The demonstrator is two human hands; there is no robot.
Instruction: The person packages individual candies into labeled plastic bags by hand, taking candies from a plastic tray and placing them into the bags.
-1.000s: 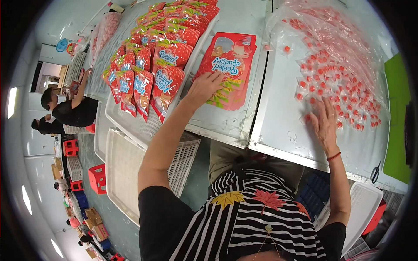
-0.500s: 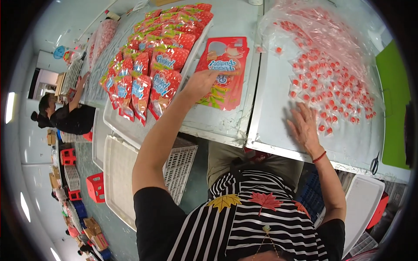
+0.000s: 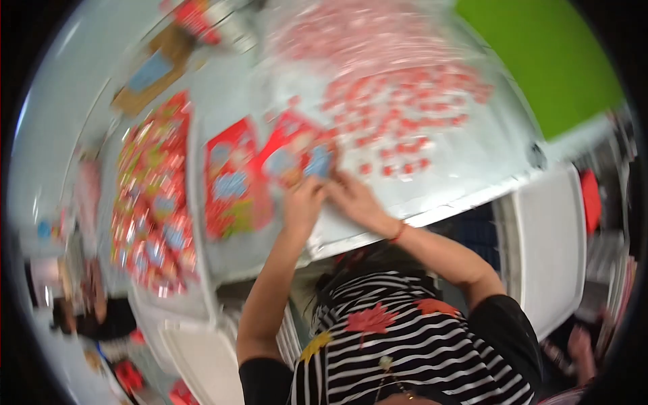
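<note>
Left hand pinches a flat red pouch near the pale tabletop's front edge. Right hand alongside: can't tell its grip.

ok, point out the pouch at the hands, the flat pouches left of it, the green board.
Pouch (image 3: 295, 150): head view, middle of its printed face, blurred.
Flat pouches (image 3: 233, 165): head view, top pouch's printed face.
Green board (image 3: 540, 64): head view, middle of its visible surface.

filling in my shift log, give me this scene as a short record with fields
left hand: at the lower end of a red pouch, grip blurred
right hand: by the same pouch's lower right corner, grip blurred
flat pouches: stacked left of that pouch
filled pouches: grouped further left
wrapped candies: red, spread right of the pouch
green board: upper right
</note>
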